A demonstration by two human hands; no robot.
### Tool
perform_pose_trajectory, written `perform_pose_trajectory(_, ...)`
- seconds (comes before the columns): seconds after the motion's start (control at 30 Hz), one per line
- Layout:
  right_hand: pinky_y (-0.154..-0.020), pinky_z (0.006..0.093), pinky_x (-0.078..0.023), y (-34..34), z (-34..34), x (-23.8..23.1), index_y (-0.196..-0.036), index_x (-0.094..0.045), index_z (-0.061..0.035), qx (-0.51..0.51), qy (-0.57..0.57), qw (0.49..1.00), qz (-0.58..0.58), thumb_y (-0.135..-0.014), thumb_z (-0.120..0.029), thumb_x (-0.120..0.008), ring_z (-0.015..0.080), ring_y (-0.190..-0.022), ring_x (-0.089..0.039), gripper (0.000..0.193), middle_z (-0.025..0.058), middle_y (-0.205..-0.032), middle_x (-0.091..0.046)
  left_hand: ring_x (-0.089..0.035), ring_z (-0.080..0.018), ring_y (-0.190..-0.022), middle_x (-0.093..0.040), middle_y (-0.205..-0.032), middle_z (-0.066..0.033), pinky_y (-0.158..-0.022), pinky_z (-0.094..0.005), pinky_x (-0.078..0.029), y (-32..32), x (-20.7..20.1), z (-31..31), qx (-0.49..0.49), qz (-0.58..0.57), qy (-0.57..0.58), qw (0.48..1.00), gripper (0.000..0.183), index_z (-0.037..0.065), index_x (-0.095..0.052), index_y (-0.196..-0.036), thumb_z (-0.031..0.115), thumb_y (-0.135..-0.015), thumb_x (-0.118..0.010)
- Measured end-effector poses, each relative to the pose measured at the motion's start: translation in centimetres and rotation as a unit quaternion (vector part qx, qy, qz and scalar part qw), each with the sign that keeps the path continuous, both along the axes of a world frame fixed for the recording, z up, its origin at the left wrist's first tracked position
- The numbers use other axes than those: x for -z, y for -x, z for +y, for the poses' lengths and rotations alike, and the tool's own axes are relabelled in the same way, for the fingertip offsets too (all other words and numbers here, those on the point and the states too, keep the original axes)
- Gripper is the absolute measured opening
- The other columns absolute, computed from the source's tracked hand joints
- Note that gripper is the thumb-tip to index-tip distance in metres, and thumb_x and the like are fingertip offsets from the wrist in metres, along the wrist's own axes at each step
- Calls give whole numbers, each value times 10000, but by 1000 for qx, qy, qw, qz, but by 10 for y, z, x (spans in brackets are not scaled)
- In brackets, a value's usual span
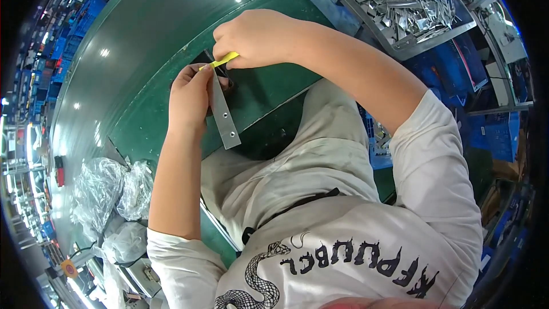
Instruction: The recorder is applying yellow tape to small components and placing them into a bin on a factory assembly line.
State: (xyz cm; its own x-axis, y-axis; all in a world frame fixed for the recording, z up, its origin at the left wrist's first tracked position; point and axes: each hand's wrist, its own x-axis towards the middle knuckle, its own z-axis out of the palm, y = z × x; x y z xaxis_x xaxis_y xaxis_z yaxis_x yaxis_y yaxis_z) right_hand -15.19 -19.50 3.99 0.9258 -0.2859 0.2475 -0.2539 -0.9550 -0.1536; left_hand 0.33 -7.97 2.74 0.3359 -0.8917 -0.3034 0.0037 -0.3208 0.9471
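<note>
The strip (227,123), a flat grey metal piece, is grasped near its upper end between the thumb and fingers of the left hand (191,90). By the right hand (251,37), its fingers curled in, a yellow tape (225,60) is held; the tape is stretched across the top of the strip to the left thumb, though the exact pinch is partly hidden. The strip is tilted, its lower end pointed toward the lap — two small holes can be seen there, one above the other. Behind the hands, something dark is partly covered and cannot be made out.

The strip is held over the near part of the green surface (171,83). At the upper right, a tray (437,37) is filled with a loose heap of metal pieces (409,8). On the left, clear plastic bags (103,186) are bunched beside the left forearm, and a small red and black object (59,171) is placed near them. Farther off, blue crates (77,23) are stacked.
</note>
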Motion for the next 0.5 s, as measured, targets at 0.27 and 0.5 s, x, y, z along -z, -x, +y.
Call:
perform_pose_trajectory(0.27, -730, 372, -532, -8, -15, 11, -891, -764, -158, -15, -37, 999, -5, -817, -255, -666, 246, -848, -657, 157, 26, -910, -641, -565, -149, -547, -585, -675, -57, -514, -265, -468, -12, 9, -14, -8, 15, -39, 999, 161, 41, -505, -888, 178, -963, -543)
perform_pose_trajectory(0.5, -714, 383, -532, -15, -22, 20, -894, -766, -150, -11, -90, 996, 0, -805, -245, -657, 247, -832, -660, 169, 43, -872, -676, -549, -139, -537, -576, -675, -45, -505, -268, -468, -15, 9, -19, -21, 2, -93, 995, 198, 48, -499, -875, 217, -955, -565)
